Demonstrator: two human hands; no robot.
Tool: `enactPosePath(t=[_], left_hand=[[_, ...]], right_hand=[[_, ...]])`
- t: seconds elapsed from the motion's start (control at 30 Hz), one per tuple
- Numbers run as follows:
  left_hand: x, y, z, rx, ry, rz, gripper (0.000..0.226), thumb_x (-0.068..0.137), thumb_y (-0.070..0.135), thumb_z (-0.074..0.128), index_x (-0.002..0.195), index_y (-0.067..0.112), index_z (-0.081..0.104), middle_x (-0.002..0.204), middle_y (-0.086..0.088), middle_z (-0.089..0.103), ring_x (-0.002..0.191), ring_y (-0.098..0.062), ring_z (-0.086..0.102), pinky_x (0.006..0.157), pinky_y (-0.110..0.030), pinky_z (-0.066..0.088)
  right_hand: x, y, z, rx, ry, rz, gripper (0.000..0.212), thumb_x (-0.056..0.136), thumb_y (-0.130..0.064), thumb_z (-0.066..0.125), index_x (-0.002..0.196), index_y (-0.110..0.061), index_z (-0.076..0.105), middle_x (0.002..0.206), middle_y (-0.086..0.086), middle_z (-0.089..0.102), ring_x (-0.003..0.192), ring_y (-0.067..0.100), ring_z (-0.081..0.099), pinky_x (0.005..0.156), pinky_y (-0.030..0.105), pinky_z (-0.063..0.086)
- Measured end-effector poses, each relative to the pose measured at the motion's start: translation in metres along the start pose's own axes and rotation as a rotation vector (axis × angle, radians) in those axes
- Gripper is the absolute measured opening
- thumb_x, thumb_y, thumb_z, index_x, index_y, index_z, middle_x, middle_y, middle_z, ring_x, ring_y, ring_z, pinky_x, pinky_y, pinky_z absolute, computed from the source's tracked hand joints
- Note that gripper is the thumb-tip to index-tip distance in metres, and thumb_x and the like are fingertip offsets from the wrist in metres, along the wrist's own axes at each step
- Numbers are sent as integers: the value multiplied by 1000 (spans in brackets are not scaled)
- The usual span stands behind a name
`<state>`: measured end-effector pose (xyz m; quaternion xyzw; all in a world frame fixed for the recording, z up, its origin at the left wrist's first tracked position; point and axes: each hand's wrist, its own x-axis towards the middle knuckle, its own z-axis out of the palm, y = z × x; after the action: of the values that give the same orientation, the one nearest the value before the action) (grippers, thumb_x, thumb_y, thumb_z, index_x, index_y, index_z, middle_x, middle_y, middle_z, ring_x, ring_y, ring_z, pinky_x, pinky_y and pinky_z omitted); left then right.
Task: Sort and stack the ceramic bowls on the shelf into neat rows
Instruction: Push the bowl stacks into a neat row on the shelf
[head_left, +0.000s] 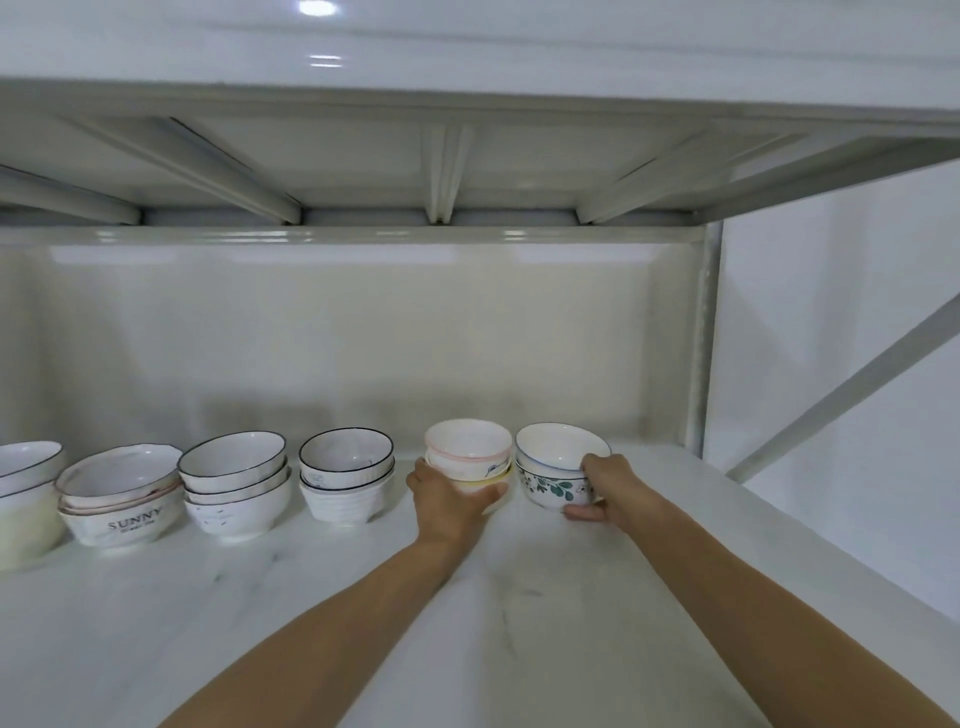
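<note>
The head view looks down on a white marble-pattern shelf (311, 597) with a row of ceramic bowl stacks along its back part. Both arms reach forward to the two stacks at the right end of the row.

The left hand (449, 501) grips the front of the pink-rimmed stack (467, 452), low down, where a yellow-rimmed bowl (480, 484) lies under the upper bowls; its fingers are curled round the stack's base.

The right hand (605, 486) holds the leaf-pattern stack (553, 470) from the right side, thumb underneath near the foot and fingers on the wall near the rim.

These two stacks stand just beside each other. To the left follow the ribbed stack (345, 475), the black-rimmed stack (234, 480), the SUNNY stack (122, 496) and one stack (26, 493) cut by the picture's edge.
</note>
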<state>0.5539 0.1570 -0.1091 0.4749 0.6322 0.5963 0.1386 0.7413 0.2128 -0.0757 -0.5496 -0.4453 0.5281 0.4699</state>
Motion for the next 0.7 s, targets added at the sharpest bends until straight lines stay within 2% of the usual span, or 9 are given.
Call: enactPosePath(t=[0.17, 0.33, 0.5, 0.57, 0.7], left_hand=[[1, 1, -3, 27, 34, -24, 94, 56, 29, 91, 127, -1, 38, 129, -18, 39, 123, -28, 38, 96, -29, 39], [6, -1, -5, 49, 56, -27, 94, 55, 32, 92, 126, -1, 39, 129, -18, 42, 126, -30, 34, 96, -29, 36], [12, -5, -8, 41, 65, -20, 93, 53, 31, 93, 124, -3, 42, 127, -19, 45, 125, -31, 37, 96, -29, 35], [12, -4, -11, 29, 58, -24, 92, 52, 30, 93, 121, -3, 43, 125, -19, 46, 123, -31, 41, 97, -31, 37], [11, -4, -15, -42, 36, -75, 111, 33, 53, 84, 120, -2, 42, 123, -17, 49, 119, -30, 50, 100, -40, 45]], right_hand=[[8, 1, 18, 23, 4, -9, 43, 89, -16, 45, 131, -7, 38, 127, 18, 50, 99, 41, 63, 48, 42, 58], [7, -1, 21, 1, 23, -9, 42, 92, -18, 40, 133, -9, 34, 128, 16, 48, 104, 40, 62, 47, 41, 59], [9, 1, 22, 11, 41, -18, 43, 94, -20, 39, 134, -9, 32, 130, 16, 47, 98, 36, 62, 58, 43, 59], [7, 3, 25, 8, 55, -21, 42, 94, -21, 40, 134, -9, 31, 132, 16, 45, 95, 35, 60, 56, 41, 58], [3, 4, 30, 10, 83, -18, 44, 92, -25, 41, 133, -13, 30, 134, 14, 43, 99, 36, 61, 47, 35, 56]])
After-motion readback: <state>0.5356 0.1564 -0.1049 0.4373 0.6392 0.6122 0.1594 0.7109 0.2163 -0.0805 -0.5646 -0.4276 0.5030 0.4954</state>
